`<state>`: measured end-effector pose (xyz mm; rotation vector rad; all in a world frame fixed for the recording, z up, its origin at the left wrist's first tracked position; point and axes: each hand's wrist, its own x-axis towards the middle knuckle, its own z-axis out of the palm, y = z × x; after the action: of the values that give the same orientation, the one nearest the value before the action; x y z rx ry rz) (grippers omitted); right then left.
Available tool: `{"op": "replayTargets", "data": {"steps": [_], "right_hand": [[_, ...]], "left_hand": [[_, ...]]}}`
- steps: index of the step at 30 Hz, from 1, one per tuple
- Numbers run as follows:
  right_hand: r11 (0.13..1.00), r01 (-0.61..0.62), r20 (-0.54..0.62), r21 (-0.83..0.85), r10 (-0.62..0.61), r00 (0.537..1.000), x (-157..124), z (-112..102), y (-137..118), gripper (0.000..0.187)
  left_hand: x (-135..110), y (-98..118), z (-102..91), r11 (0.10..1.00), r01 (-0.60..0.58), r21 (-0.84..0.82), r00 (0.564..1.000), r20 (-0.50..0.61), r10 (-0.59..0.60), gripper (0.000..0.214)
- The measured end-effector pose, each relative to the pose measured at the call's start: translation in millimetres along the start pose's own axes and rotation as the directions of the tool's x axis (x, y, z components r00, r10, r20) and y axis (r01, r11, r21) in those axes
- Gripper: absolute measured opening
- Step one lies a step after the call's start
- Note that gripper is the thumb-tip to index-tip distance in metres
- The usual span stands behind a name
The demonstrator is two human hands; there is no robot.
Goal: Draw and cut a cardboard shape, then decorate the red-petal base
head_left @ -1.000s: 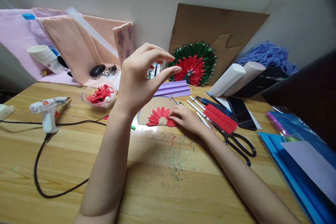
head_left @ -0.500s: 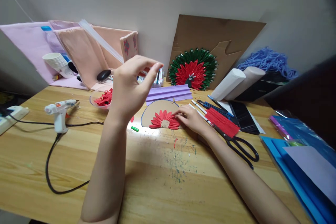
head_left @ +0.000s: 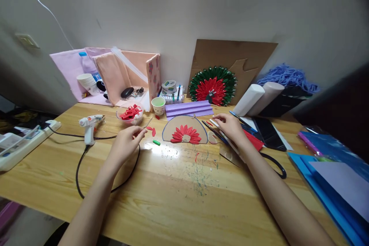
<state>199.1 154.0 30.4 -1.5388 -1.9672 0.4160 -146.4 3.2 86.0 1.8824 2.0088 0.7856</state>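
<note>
My left hand (head_left: 127, 144) is low over the table beside several red paper petals (head_left: 152, 131), its thumb and fingers pinched together. A thin dark line rises from the fingertips; whether they hold it I cannot tell. My right hand (head_left: 230, 127) has its fingers curled over a white pen (head_left: 223, 135) among other pens and scissors, partly hiding them. Between both hands lies a cardboard half-round (head_left: 198, 125) outlined in blue, with a fan of red petals (head_left: 186, 132) on it. A green cap (head_left: 156, 142) sits left of it.
A glue gun (head_left: 90, 127) with a black cord stands on the left. Behind are a bowl of red scraps (head_left: 130, 112), a paper cup (head_left: 158, 106), folded purple paper (head_left: 188, 109) and a cardboard peacock (head_left: 212, 84). Blue sheets (head_left: 317, 184) line the right edge.
My left hand has come down from its raised position toward the petals. My right hand has moved off the cardboard half-round, rightward onto the pens. The view has tilted up and left.
</note>
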Motion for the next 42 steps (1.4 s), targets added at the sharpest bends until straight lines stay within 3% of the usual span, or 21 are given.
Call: {"op": "replayTargets", "data": {"steps": [5, 13, 17, 22, 27, 30, 34, 38, 40, 42], "right_hand": [[0.996, -0.055, 0.058, -0.076, 0.060, 0.997, -9.1, -11.7, 0.4, 0.021], [0.978, -0.056, 0.086, -0.203, 0.075, 0.993, 4.9, 23.4, 8.2, 0.013], [0.972, -0.021, 0.111, -0.235, 0.048, 0.993, 10.8, 25.8, 3.9, 0.012], [0.975, 0.112, 0.179, -0.192, -0.078, 0.981, -3.8, 10.3, -2.6, 0.016], [0.935, 0.338, 0.388, -0.109, -0.273, 0.880, -21.4, -2.3, 6.6, 0.021], [0.965, 0.258, 0.413, -0.037, -0.221, 0.884, -21.5, -4.2, 14.9, 0.028], [0.990, 0.110, 0.449, 0.091, -0.139, 0.883, -18.4, -11.1, 9.9, 0.022], [0.913, -0.077, 0.477, 0.401, -0.136, 0.868, -17.5, -15.1, -20.8, 0.016], [0.863, -0.081, 0.429, 0.499, -0.164, 0.888, -16.0, -7.8, -40.2, 0.017], [0.851, -0.070, 0.446, 0.520, -0.201, 0.872, -13.0, 6.2, -56.6, 0.015]], "left_hand": [[-10.0, -10.4, 17.7, 0.999, -0.037, -0.019, 0.998, 0.040, 0.038, 0.031], [1.5, 10.3, 55.8, 0.985, -0.165, -0.040, 0.970, 0.174, 0.170, 0.030], [3.1, 22.7, 65.9, 0.981, -0.192, -0.031, 0.955, 0.223, 0.194, 0.029], [-2.1, 23.2, 74.4, 0.973, -0.223, -0.055, 0.948, 0.219, 0.229, 0.028], [-6.3, 17.8, 81.5, 0.966, -0.236, -0.105, 0.944, 0.210, 0.254, 0.026], [-6.3, 16.7, 84.0, 0.961, -0.245, -0.127, 0.941, 0.206, 0.267, 0.025], [-5.6, 16.9, 87.0, 0.959, -0.236, -0.160, 0.948, 0.180, 0.263, 0.024], [-5.8, 17.9, 88.9, 0.959, -0.225, -0.173, 0.960, 0.131, 0.249, 0.022], [-7.0, 18.2, 88.8, 0.957, -0.226, -0.181, 0.959, 0.130, 0.251, 0.022], [-8.9, 18.4, 87.7, 0.957, -0.223, -0.185, 0.957, 0.144, 0.251, 0.021]]}}
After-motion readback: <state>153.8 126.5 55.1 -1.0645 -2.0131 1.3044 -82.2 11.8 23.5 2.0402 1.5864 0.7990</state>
